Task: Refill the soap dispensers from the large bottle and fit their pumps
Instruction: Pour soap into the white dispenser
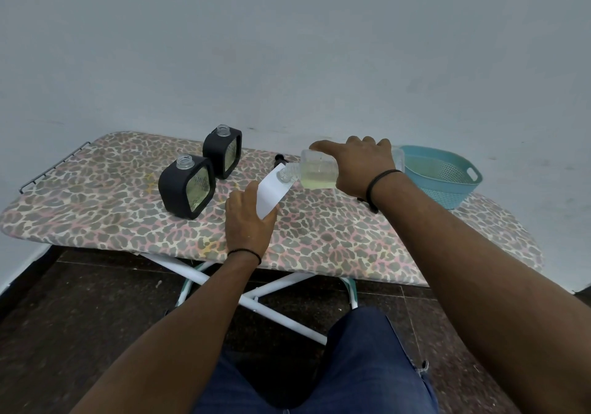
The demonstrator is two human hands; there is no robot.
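My right hand (364,164) grips the large clear bottle (319,170), tipped on its side with pale yellow soap inside, its mouth at the neck of a white dispenser (271,194). My left hand (248,218) holds that white dispenser tilted on the board. Two black square dispensers stand to the left with open necks and no pumps, one nearer (187,186) and one farther (224,151). A black pump (279,159) lies behind the white dispenser, mostly hidden.
Everything sits on a leopard-print ironing board (96,215) with a wire rack at its left end. A teal plastic basket (444,173) stands at the far right. A wall runs close behind the board. My knee is below the front edge.
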